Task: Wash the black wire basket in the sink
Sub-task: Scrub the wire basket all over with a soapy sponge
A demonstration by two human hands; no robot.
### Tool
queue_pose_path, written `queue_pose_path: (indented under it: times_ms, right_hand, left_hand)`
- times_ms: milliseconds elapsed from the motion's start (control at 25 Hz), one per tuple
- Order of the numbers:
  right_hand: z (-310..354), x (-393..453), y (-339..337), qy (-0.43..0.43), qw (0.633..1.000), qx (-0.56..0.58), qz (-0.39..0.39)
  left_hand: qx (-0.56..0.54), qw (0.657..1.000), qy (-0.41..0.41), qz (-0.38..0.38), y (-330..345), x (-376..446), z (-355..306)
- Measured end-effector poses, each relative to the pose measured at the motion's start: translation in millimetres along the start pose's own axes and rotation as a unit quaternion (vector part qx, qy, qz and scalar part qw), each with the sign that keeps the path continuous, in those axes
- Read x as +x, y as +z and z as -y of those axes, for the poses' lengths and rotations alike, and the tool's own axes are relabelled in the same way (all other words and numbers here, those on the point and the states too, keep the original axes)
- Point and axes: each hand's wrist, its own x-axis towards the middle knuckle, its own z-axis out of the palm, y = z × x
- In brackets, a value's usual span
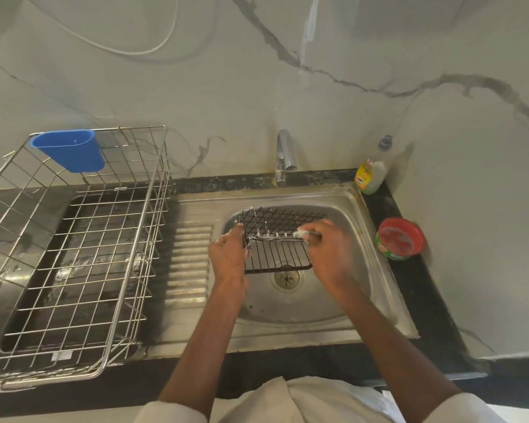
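Scrubbing a Wire Basket Over the Sink

Left hand point(228, 254) closed on the left edge of the black wire basket point(275, 242), held above the sink point(287, 312) drain. Right hand point(327, 250) gripped a soapy scrubber point(303, 234) against the basket's rim. Beyond: red soap tub point(400, 238), faucet point(284, 155), bottle point(373, 169); dish rack point(74, 239) stood left.

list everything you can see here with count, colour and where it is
wire basket: 1, black, held over the sink bowl
scrubber: 1, whitish and soapy, on the basket's rim
sink: 1, steel, centre
faucet: 1, chrome, behind the sink
dish rack: 1, silver wire, left of the sink
cup: 1, blue, hung on the rack's back edge
soap bottle: 1, clear with yellow label, back right corner
soap tub: 1, red and green, right counter
left hand: grips the basket's left side
right hand: holds the scrubber
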Motion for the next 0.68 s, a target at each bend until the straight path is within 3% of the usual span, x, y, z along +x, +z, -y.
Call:
queue_pose_path:
  times_ms: [80,240,440,600,680]
  right_hand:
    - [14.5,-5.6,7.6,0.002,0.999,0.034,0.009]
    - [48.4,-22.7,25.0,-0.153,0.983,0.047,0.089]
    - [10.8,-16.3,8.1,-0.029,1.0,-0.01,0.0]
    - [28.5,-18.7,24.4,-0.107,0.992,0.0,0.071]
    - [30.4,-15.2,24.2,-0.095,0.991,-0.003,0.091]
  left_hand:
    - [0.008,1.0,0.004,-0.006,2.5,0.1,5.0]
    - [-0.01,0.999,0.001,-0.036,1.0,-1.5,13.3]
    - [-0.023,0.999,-0.012,-0.026,-0.8,1.7,17.2]
    - [-0.021,0.998,-0.017,-0.054,-9.4,11.4,18.5]
    - [-0.013,0.999,-0.012,-0.043,-11.4,13.6,17.9]
